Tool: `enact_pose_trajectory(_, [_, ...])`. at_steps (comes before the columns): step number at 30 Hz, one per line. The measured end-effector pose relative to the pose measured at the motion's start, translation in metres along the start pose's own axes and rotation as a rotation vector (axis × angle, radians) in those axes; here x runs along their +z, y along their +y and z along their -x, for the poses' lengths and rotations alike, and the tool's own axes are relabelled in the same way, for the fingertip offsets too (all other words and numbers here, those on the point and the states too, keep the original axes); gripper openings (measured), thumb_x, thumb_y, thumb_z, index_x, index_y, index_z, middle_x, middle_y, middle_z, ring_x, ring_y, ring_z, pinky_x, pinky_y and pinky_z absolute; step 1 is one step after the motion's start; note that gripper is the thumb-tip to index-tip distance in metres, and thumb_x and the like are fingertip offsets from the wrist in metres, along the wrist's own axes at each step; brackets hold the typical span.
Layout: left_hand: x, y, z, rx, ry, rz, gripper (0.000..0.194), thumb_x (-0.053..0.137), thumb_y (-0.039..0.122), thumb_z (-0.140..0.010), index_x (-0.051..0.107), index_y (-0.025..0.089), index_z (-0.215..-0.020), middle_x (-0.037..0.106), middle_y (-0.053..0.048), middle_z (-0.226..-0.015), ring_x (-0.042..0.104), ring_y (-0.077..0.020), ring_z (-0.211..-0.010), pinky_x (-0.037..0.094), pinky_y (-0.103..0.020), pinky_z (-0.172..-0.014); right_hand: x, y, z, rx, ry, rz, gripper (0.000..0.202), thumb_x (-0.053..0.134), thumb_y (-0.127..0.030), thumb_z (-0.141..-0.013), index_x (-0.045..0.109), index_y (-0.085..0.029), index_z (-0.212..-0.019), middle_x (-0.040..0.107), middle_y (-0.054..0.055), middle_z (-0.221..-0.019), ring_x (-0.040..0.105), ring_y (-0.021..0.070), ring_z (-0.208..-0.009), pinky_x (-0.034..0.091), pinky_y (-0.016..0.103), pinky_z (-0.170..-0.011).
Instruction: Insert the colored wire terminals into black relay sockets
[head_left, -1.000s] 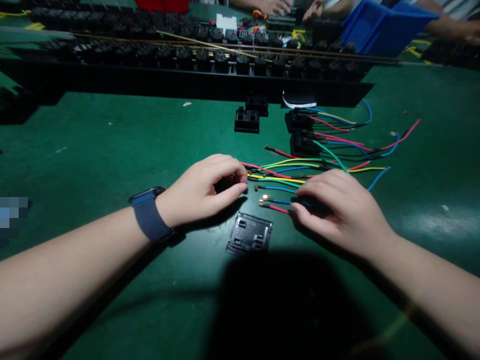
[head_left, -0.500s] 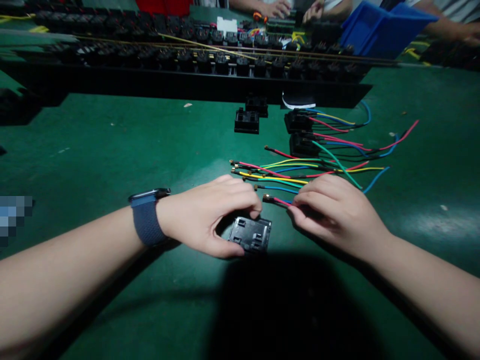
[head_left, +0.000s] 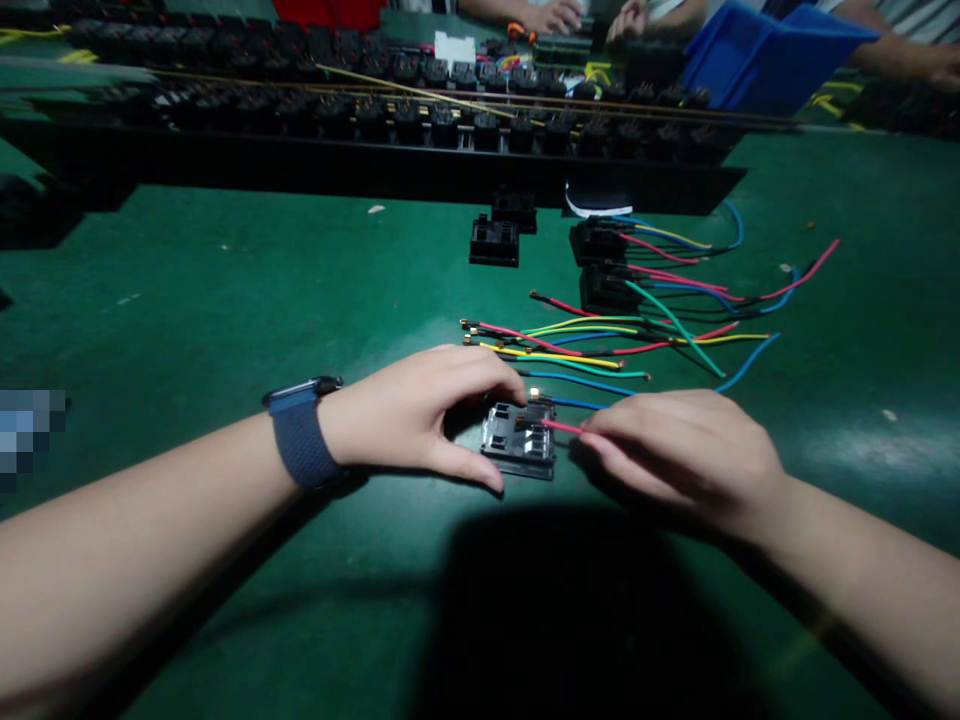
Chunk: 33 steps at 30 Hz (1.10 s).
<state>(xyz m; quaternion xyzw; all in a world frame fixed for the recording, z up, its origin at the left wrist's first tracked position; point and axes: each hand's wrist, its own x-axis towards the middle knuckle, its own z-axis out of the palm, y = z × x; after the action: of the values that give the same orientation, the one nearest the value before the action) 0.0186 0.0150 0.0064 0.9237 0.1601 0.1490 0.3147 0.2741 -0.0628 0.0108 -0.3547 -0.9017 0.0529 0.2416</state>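
Observation:
My left hand [head_left: 442, 410], with a dark blue watch band at the wrist, straddles a black plastic housing [head_left: 499, 425]. Its fingertips are at the far edge and its thumb is by the near left corner. My right hand [head_left: 667, 455] pinches a red wire [head_left: 562, 427], whose dark end lies over the housing's right half; whether it is seated cannot be made out. Just beyond, a blue wire [head_left: 574, 403] with a brass-coloured terminal runs under my right fingers. Several loose coloured wires [head_left: 577, 352] lie past both hands.
Two wired black housings [head_left: 604, 287] sit farther back on the green table [head_left: 300, 290], left of which stand two bare housings [head_left: 493, 243]. A long black panel [head_left: 337, 170] with rows of black parts spans the back. Behind are a blue bin [head_left: 765, 60] and another person's hands [head_left: 559, 17].
The black housing has shifted right and away from me, and my left thumb has spread. My right hand has brought the red wire's end over the housing, apart from the blue wire's terminal.

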Motion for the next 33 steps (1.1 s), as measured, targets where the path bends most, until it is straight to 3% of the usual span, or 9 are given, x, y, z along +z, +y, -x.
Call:
enact_pose_trajectory(7, [-0.0046, 0.0030, 0.0020, 0.016, -0.052, 0.021, 0.042, 0.064, 0.021, -0.079, 0.054, 0.016, -0.120, 0.062, -0.010, -0.118, 0.056, -0.0192, -0.110, 0.042, -0.032, -0.099, -0.0023, -0.0045, -0.0004, -0.044, 0.037, 0.023, 0.010, 0.063, -0.010, -0.084, 0.064, -0.015, -0.093, 0.073, 0.003, -0.076, 0.066, 0.0117, -0.064, 0.047, 0.022, -0.061])
enact_pose_trajectory(15, [-0.0008, 0.0004, 0.0000, -0.013, -0.018, -0.014, 0.050, 0.075, 0.041, -0.075, 0.057, 0.017, -0.115, 0.066, -0.008, -0.110, 0.059, -0.0184, -0.102, 0.044, -0.028, -0.090, -0.0017, -0.0082, -0.0019, -0.061, 0.034, 0.123, 0.010, 0.058, -0.018, -0.089, 0.066, -0.018, -0.084, 0.073, 0.001, -0.070, 0.064, 0.0119, -0.056, 0.043, 0.024, -0.055])
enact_pose_trajectory(28, [0.0017, 0.0046, -0.0024, -0.025, 0.004, -0.076, 0.056, 0.067, 0.055, -0.076, 0.057, 0.015, -0.112, 0.066, -0.010, -0.107, 0.059, -0.0200, -0.099, 0.044, -0.029, -0.086, -0.0018, -0.0036, 0.0051, -0.041, -0.168, 0.132, 0.019, 0.050, -0.024, -0.094, 0.068, -0.022, -0.099, 0.072, 0.001, -0.075, 0.061, 0.0125, -0.062, 0.037, 0.025, -0.059])
enact_pose_trajectory(33, [0.0041, 0.0059, -0.0017, -0.030, 0.011, -0.110, 0.058, 0.065, 0.058, -0.077, 0.057, 0.014, -0.113, 0.066, -0.011, -0.105, 0.059, -0.0211, -0.098, 0.043, -0.030, -0.086, -0.0026, -0.0040, 0.0060, -0.057, -0.188, 0.136, 0.024, 0.044, -0.023, -0.096, 0.067, -0.022, -0.102, 0.069, 0.001, -0.072, 0.057, 0.0128, -0.060, 0.034, 0.027, -0.057])
